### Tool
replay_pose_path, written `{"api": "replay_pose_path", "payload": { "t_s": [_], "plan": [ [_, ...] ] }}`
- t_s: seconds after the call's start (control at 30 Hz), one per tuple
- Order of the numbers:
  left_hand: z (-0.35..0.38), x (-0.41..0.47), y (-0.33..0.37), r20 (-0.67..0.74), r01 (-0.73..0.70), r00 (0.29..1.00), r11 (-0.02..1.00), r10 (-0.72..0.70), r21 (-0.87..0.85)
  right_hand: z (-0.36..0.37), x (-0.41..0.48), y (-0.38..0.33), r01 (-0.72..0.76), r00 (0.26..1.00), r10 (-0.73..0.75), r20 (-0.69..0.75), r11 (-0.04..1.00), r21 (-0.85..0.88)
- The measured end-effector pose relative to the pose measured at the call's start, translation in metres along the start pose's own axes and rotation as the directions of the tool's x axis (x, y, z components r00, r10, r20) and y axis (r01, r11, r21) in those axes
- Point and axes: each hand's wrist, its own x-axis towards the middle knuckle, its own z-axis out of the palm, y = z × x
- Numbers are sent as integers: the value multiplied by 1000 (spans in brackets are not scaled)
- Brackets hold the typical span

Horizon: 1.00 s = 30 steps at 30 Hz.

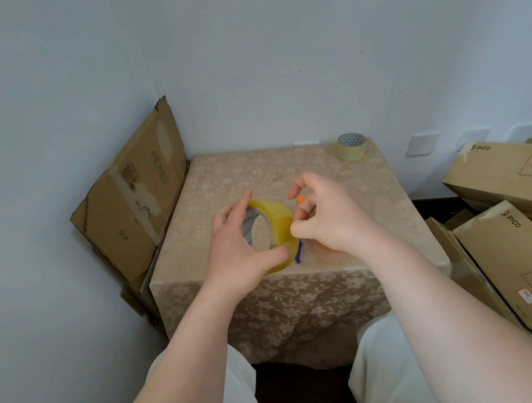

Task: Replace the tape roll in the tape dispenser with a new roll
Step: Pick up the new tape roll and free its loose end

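Clearly the left hand [239, 242] clamps the yellow tape roll [274, 234] upright above the table [254, 175], hole facing the person, so the right hand [323, 214], fingertips pinched at its rim, can probably find the loose end. An orange-and-blue dispenser [299, 253] lies mostly hidden beneath.

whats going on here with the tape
A person sits at a small cloth-covered table. The left hand holds a yellowish tape roll upright above the table, while the right hand picks at its outer edge with the fingertips, likely hunting for the loose end. Orange and blue bits of the dispenser peek out under the hands; the rest is hidden. A second roll sits untouched at the far right corner.
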Motion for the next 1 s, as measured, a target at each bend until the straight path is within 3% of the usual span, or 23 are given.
{"api": "replay_pose_path", "payload": {
  "t_s": [0.07,0.2,0.47,0.63,1.0],
  "plan": [
    [0,1,-2,-35,27,999,1000,-27,-11,0,-1,2,-40,999,38,23,995,86],
    [0,3,-4,-74,64,995,998,-66,-17,3,-1,6,-13,998,21,-64,992,124],
    [1,3,2,-87,73,993,995,-79,-69,11,-1,9,23,999,-23,-48,1000,8],
    [1,3,3,-98,74,992,996,-78,-46,15,-1,7,38,981,-60,-182,992,-121],
    [9,4,0,-104,44,994,996,-35,81,16,-2,-1,-4,981,-33,-189,981,-192]
  ]
}}
